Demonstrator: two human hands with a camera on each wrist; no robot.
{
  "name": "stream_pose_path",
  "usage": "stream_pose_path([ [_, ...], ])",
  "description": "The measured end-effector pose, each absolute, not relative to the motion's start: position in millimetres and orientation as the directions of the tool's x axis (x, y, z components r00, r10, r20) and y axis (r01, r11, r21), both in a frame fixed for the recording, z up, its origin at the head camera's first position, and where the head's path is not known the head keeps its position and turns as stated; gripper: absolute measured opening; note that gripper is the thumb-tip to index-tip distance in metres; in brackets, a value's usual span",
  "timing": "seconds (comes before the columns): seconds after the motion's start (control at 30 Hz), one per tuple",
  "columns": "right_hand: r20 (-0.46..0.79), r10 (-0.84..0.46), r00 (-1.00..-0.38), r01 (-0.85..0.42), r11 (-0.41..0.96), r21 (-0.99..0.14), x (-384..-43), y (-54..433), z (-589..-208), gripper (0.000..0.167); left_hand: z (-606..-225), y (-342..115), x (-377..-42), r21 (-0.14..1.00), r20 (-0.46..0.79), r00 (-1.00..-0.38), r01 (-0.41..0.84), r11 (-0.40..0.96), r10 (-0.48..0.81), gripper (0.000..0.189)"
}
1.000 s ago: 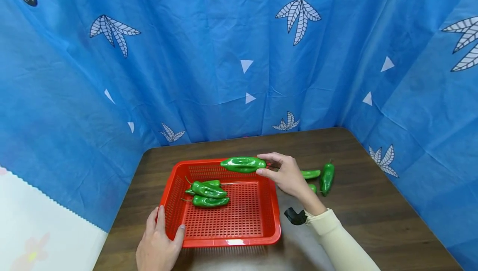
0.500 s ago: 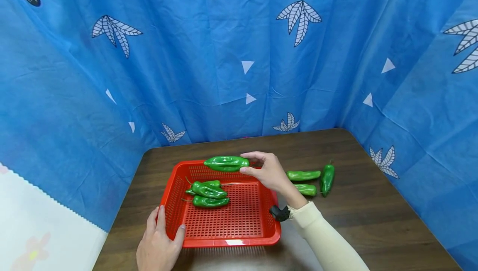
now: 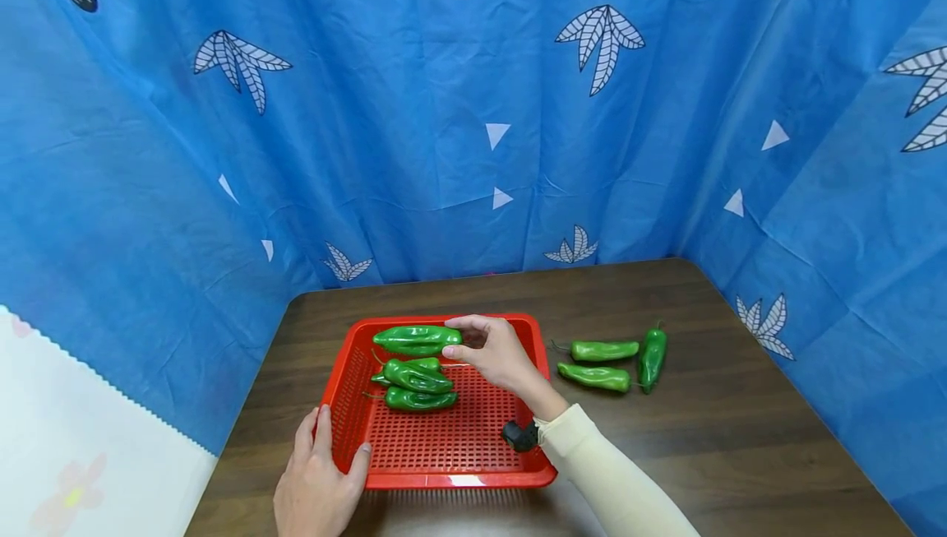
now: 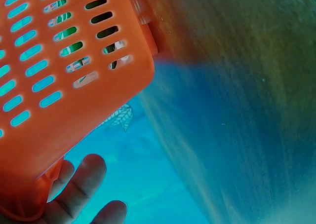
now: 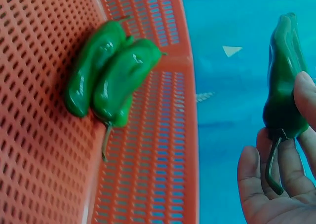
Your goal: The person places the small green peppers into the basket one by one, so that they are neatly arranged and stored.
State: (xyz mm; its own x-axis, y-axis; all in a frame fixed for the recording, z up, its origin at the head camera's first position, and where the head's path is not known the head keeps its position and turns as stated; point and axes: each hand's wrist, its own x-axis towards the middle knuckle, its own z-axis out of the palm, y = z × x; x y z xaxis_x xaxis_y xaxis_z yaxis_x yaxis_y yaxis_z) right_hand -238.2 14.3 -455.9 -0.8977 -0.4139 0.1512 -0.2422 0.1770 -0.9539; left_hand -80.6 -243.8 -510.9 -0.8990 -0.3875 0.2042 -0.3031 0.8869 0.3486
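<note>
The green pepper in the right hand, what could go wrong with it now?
The right hand holds the green pepper near its stem end only, so the other end might tip or the pepper might slip.
In the head view it shows close to the far rim of the red basket, so it could bump the rim on the way down.
If dropped, it might knock the pepper pile inside.

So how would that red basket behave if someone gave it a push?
The red basket is probably light for its size, since its walls are full of holes. Being wide and low, it would likely slide rather than tip. The green peppers piled inside might shift or roll.
</note>
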Motion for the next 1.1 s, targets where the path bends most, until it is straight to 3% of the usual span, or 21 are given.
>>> stream_pose_path([
  [0.23,0.123,-0.42,-0.899,-0.22,0.189,-0.957,-237.7,-3.5,-466.6,0.04,-511.3,-244.3,-80.5,0.35,0.215,-0.897,-0.299,0.888,-0.386,0.087],
  [0.77,-0.089,-0.41,-0.908,0.032,0.145,-0.989,-230.6,-25.8,-479.2,0.037,-509.2,-244.9,-82.2,0.344,0.216,-0.899,-0.296,0.891,-0.381,0.087],
  [1.1,-0.172,-0.407,-0.897,0.079,0.236,-0.969,-219.2,-32.1,-486.4,0.033,-509.6,-245.6,-80.2,0.345,0.196,-0.904,-0.3,0.889,-0.381,0.088],
])
